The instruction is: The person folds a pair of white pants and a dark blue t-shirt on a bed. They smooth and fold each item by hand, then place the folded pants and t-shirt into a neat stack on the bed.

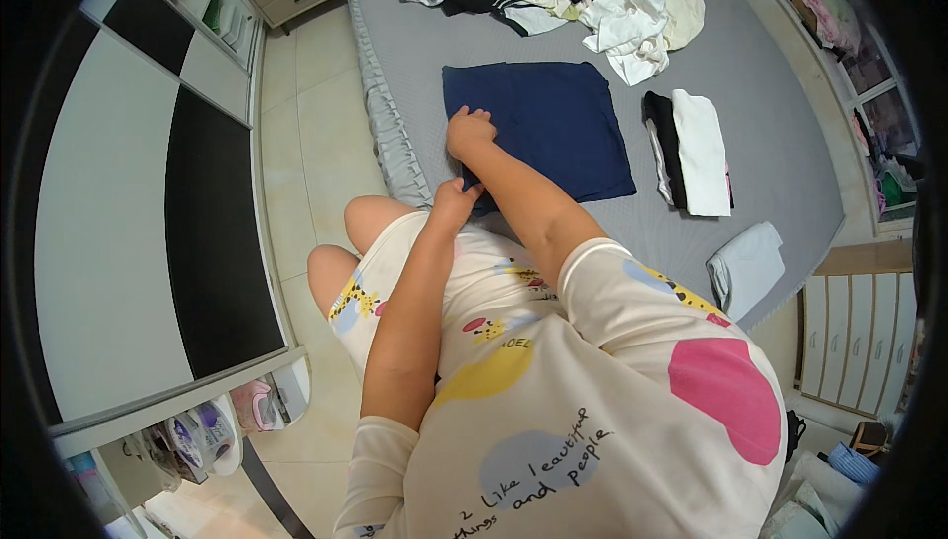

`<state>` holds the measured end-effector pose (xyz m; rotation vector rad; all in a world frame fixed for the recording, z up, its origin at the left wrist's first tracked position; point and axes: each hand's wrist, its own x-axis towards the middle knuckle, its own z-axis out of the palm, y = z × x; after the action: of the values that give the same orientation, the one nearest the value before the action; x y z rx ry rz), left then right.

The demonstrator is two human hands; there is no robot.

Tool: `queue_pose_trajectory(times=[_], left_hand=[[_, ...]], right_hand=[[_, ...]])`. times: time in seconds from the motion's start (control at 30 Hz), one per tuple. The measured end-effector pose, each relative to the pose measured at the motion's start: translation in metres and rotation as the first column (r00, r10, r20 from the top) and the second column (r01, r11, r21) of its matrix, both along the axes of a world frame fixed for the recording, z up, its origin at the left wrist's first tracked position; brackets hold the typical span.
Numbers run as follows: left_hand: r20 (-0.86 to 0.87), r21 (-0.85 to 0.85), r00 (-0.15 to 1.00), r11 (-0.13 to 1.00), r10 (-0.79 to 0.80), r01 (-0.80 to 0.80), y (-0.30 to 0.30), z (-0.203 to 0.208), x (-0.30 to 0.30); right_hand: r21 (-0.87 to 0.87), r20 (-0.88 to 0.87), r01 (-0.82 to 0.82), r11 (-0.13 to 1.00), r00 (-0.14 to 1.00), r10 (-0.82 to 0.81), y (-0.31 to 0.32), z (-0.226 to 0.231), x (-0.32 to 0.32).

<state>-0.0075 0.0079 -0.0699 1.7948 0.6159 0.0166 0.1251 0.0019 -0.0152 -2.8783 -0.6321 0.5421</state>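
Observation:
A navy blue garment point(553, 129), folded into a broad rectangle, lies on the grey bed in front of me. My right hand point(471, 132) rests on its left edge, with the fingers slightly bent and apart on the fabric. Closer to my body, my left hand point(454, 205) pinches the near left corner of the same garment between thumb and fingers. My right forearm passes over part of that near edge and hides it.
On the grey bed point(395, 55), loose clothes point(632, 21) are heaped at the far side. Folded black and white clothes point(703, 154) lie to the right, with a pale folded garment point(748, 265) nearer the edge. A wardrobe point(109, 213) stands left; a drawer cabinet point(854, 327) stands right.

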Motion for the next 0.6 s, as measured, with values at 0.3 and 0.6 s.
queue_pose_trajectory(times=[0.3,0.6], left_hand=[[0.136,-0.347,0.986,0.937,0.092,-0.040,-0.002,0.044,-0.032],[0.263,-0.637,0.903,0.764,0.341,-0.103,-0.009,0.071,-0.053]], right_hand=[[0.333,-0.194,0.014,0.943,0.979,0.054,0.004,0.035,-0.014],[0.861,-0.101,0.093,0.501,0.995,-0.011,-0.016,0.020,-0.001]])
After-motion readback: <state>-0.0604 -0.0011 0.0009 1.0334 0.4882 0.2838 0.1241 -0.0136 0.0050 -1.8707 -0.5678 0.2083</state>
